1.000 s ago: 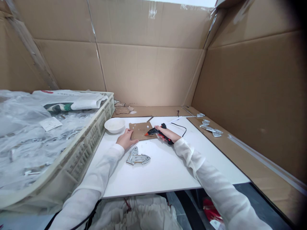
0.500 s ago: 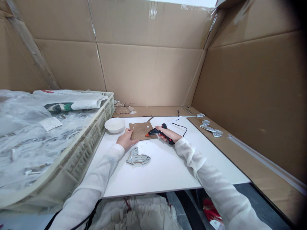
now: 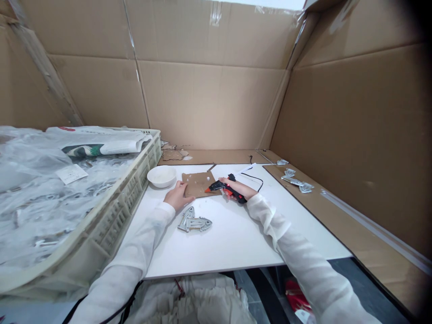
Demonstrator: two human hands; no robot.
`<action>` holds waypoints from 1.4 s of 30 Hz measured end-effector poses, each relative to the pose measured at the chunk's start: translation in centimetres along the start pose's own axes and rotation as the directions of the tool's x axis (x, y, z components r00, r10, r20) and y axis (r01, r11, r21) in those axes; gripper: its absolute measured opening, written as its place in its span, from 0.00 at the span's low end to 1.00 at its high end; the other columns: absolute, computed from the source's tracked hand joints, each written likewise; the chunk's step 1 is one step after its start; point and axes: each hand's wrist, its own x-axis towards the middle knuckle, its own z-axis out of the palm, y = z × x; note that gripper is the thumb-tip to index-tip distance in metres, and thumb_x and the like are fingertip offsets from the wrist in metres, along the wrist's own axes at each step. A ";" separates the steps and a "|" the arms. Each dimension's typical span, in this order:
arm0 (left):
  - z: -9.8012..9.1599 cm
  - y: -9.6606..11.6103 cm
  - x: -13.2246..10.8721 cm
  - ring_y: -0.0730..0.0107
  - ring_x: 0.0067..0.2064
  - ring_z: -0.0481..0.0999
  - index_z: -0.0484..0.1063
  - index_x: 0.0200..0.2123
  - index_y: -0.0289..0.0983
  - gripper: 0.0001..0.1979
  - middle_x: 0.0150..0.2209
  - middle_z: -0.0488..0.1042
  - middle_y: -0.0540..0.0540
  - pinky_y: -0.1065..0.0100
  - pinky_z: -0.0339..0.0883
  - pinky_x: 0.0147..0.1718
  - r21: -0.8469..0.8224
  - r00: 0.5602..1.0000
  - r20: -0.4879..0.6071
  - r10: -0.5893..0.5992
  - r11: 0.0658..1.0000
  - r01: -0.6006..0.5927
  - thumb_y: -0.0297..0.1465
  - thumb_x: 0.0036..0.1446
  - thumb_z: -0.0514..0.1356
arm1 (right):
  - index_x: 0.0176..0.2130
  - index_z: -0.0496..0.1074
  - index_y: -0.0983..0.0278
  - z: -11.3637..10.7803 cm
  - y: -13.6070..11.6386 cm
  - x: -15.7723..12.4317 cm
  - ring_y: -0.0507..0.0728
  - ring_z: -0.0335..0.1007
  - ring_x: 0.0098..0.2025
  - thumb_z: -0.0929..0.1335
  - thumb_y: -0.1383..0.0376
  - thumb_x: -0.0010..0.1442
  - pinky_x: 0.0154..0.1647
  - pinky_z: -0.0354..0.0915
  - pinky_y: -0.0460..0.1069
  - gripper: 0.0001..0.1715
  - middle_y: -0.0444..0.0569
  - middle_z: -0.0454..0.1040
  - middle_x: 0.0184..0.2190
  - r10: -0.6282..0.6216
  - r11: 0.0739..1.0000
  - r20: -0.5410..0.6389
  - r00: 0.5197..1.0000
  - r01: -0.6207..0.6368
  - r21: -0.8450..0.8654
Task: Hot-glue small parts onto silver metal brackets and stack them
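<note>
At a white table (image 3: pixel 236 234), the right hand (image 3: pixel 239 187) grips a black glue gun (image 3: pixel 225 187), nozzle at nine o'clock over a cardboard piece (image 3: pixel 198 183) pinned flat by the open left hand (image 3: pixel 178 196).

White bowl (image 3: pixel 161 176) at table (image 3: pixel 236 238) far-left, next to slatted plastic crate (image 3: pixel 135 189) stuffed with clear plastic bags (image 3: pixel 43 189). Grey metal brackets (image 3: pixel 193 222) on table centre; more brackets (image 3: pixel 297 180) on cardboard strip right. Cardboard walls (image 3: pixel 209 103) all round.
</note>
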 end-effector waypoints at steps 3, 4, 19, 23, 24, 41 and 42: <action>0.0 0.0 0.0 0.59 0.47 0.69 0.60 0.52 0.37 0.30 0.55 0.57 0.42 0.66 0.62 0.42 -0.002 1.000 0.002 -0.003 1.000 0.003 0.46 0.48 0.55 | 0.17 0.63 0.66 -0.3 0.3 0.2 0.46 0.54 0.11 0.58 0.44 0.55 0.11 0.51 0.42 0.32 0.48 0.67 0.12 -0.004 1.000 0.038 0.999 0.003 0.015; 0.0 0.0 0.0 0.59 0.47 0.69 0.60 0.52 0.37 0.30 0.55 0.56 0.42 0.66 0.62 0.42 -0.002 1.000 0.002 -0.003 1.000 0.003 0.46 0.48 0.55 | 0.18 0.64 0.66 -0.4 0.4 0.2 0.46 0.54 0.11 0.58 0.44 0.55 0.11 0.51 0.42 0.32 0.48 0.68 0.13 -0.004 1.000 0.047 0.999 0.004 0.014; -0.1 0.2 -0.2 0.60 0.47 0.69 0.59 0.53 0.38 0.30 0.56 0.56 0.43 0.68 0.61 0.42 0.002 1.000 0.006 -0.005 1.000 0.005 0.45 0.49 0.55 | 0.19 0.64 0.67 -0.9 1.2 0.9 0.46 0.56 0.13 0.59 0.43 0.54 0.13 0.53 0.41 0.31 0.48 0.68 0.13 -0.099 0.995 0.079 0.992 0.101 -0.012; -0.1 0.2 -0.2 0.60 0.47 0.69 0.59 0.52 0.37 0.30 0.55 0.57 0.42 0.68 0.61 0.43 0.008 1.000 0.006 -0.006 1.000 0.006 0.45 0.49 0.55 | 0.19 0.63 0.66 -0.7 0.9 0.7 0.45 0.54 0.12 0.60 0.44 0.55 0.12 0.51 0.41 0.30 0.46 0.66 0.12 -0.084 0.996 0.047 0.995 0.085 -0.031; -0.1 0.1 -0.1 0.60 0.47 0.69 0.59 0.53 0.37 0.30 0.55 0.57 0.42 0.67 0.61 0.43 0.009 1.000 0.006 -0.005 1.000 0.005 0.45 0.49 0.55 | 0.19 0.63 0.66 -0.6 0.8 0.6 0.45 0.54 0.12 0.60 0.45 0.55 0.12 0.50 0.41 0.30 0.46 0.66 0.11 -0.075 0.996 0.039 0.996 0.077 -0.038; -0.1 0.1 0.0 0.59 0.46 0.69 0.59 0.53 0.38 0.30 0.55 0.57 0.42 0.67 0.62 0.43 0.009 1.000 0.001 -0.005 1.000 0.005 0.45 0.48 0.55 | 0.17 0.59 0.65 -0.1 0.0 0.1 0.45 0.54 0.12 0.61 0.47 0.56 0.13 0.54 0.41 0.29 0.42 0.60 0.11 -0.058 0.998 -0.007 0.998 0.058 -0.007; 0.0 0.1 0.0 0.58 0.47 0.69 0.59 0.53 0.38 0.30 0.55 0.57 0.42 0.67 0.62 0.43 0.009 1.000 0.000 -0.004 1.000 0.004 0.45 0.48 0.55 | 0.17 0.59 0.65 -0.1 0.1 0.2 0.45 0.54 0.12 0.61 0.47 0.56 0.13 0.54 0.41 0.29 0.42 0.60 0.11 -0.052 0.999 -0.009 0.999 0.052 -0.009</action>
